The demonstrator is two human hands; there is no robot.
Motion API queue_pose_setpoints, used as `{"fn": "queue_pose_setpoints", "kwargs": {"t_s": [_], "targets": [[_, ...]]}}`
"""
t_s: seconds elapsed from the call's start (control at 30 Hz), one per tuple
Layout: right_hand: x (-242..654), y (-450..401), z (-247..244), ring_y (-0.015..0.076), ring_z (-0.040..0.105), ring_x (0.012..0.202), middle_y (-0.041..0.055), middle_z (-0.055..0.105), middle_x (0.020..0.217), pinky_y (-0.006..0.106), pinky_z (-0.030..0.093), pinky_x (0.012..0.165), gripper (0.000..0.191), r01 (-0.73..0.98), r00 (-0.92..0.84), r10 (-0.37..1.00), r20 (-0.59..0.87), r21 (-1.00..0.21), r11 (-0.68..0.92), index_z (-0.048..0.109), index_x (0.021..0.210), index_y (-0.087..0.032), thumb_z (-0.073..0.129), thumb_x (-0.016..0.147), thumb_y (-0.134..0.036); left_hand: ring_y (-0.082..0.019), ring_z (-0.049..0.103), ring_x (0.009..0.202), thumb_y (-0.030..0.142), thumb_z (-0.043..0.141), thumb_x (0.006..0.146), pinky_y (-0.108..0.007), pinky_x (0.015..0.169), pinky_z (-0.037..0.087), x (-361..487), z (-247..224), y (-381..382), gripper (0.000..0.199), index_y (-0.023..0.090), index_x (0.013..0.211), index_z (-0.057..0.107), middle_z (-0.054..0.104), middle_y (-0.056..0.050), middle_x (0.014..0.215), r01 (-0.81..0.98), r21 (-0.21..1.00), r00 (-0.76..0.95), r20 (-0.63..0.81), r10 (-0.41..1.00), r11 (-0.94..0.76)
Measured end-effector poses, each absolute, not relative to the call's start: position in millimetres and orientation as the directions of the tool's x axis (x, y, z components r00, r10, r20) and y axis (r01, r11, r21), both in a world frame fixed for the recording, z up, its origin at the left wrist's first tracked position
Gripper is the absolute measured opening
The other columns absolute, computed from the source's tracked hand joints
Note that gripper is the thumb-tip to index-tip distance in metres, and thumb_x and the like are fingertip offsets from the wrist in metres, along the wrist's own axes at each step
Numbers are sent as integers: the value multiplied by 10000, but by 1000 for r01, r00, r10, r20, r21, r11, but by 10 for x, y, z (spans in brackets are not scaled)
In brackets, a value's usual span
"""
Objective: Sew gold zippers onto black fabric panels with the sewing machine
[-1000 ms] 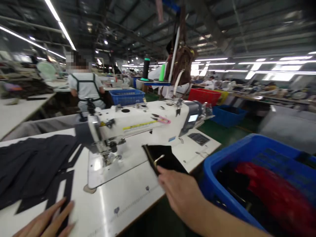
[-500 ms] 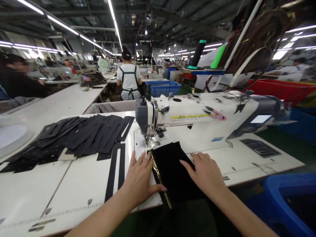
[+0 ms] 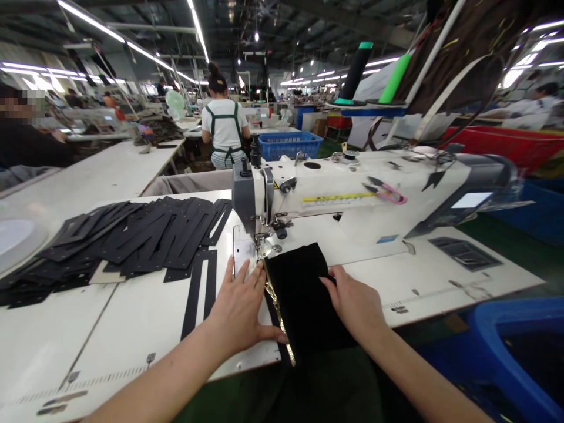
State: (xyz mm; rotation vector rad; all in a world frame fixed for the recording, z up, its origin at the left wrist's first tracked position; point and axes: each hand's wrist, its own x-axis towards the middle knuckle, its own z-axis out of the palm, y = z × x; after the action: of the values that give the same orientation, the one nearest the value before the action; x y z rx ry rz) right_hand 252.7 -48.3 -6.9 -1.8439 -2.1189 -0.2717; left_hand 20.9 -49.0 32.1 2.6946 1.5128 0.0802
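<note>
A black fabric piece with a gold zipper along its left edge lies at the sewing machine. Its top left corner reaches the presser foot. My left hand rests flat beside the zipper, fingers spread, fingertips just in front of the foot and thumb across the zipper's lower part. With thumb and curled fingers, my right hand grips the fabric's right edge. The fabric's lower end hangs over the table's front edge and blends into dark cloth below.
Black slotted pieces are heaped on the table to the left, one slotted strip lying nearer. Pink-handled snips sit on the machine arm. A blue bin stands at lower right. A person in an apron works ahead.
My right hand has gone from lying with fingers extended by the fabric's right edge to gripping that edge. My left hand stays by the zipper. The whole view has shifted slightly.
</note>
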Motion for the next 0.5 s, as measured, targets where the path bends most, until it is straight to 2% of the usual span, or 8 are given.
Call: {"fn": "queue_pose_setpoints", "kwargs": {"t_s": [0.1,0.13,0.2,0.23,0.27,0.33,0.37,0.5], "targets": [[2398,-660,62,269,541,815,127,570,906,372,401,654,191,952,-224,848,481,-79,296,511,948,-131,458,868,-296,-379,295,1258,765,541,557,-573,1047,35,187,349,-448,990,96,1276,420,428,-188,1320,812,115,567,84,820,-573],[2320,-753,96,273,519,849,124,555,926,384,397,688,215,924,-260,831,492,-124,363,516,947,-135,495,847,-324,-340,312,1257,680,578,629,-548,1056,53,184,369,-414,844,134,1259,442,450,-155,1309,777,130,607,107,787,-616],[2146,-949,121,260,491,817,97,539,867,387,389,689,241,855,-318,833,453,-242,458,528,876,-153,563,794,-377,-248,393,1212,428,579,789,-481,1072,72,183,413,-325,421,217,1151,537,528,-67,1236,665,148,719,134,682,-732],[2069,-1036,110,254,479,792,87,531,837,388,383,678,226,838,-330,842,426,-279,469,531,832,-160,580,776,-373,-209,448,1157,308,550,831,-450,1074,79,183,432,-278,244,241,1063,587,570,-29,1170,603,151,772,136,621,-783],[2011,-1106,88,248,468,775,80,525,817,389,376,670,181,832,-332,853,403,-302,466,531,796,-164,577,774,-338,-181,497,1087,217,522,846,-427,1071,90,181,448,-238,161,248,967,623,604,-3,1089,547,153,815,129,565,-823],[1971,-1181,33,237,454,760,75,521,803,387,364,661,65,833,-334,864,377,-310,458,531,756,-168,519,792,-221,-150,547,950,118,493,838,-396,1051,145,175,463,-193,193,238,829,644,628,17,938,475,156,863,110,493,-866],[1988,-1187,12,231,452,757,73,520,799,384,360,661,73,830,-346,862,371,-307,466,533,749,-169,479,798,-163,-145,551,901,96,488,831,-382,1029,187,173,462,-195,208,233,812,643,625,17,891,462,158,872,98,479,-873],[2181,-1074,103,212,462,756,65,524,779,383,376,689,175,759,-487,796,360,-278,589,529,744,-163,397,801,-63,-166,535,820,171,520,836,-343,881,335,224,448,-346,141,218,883,644,603,-14,820,459,198,872,83,482,-866]]}}
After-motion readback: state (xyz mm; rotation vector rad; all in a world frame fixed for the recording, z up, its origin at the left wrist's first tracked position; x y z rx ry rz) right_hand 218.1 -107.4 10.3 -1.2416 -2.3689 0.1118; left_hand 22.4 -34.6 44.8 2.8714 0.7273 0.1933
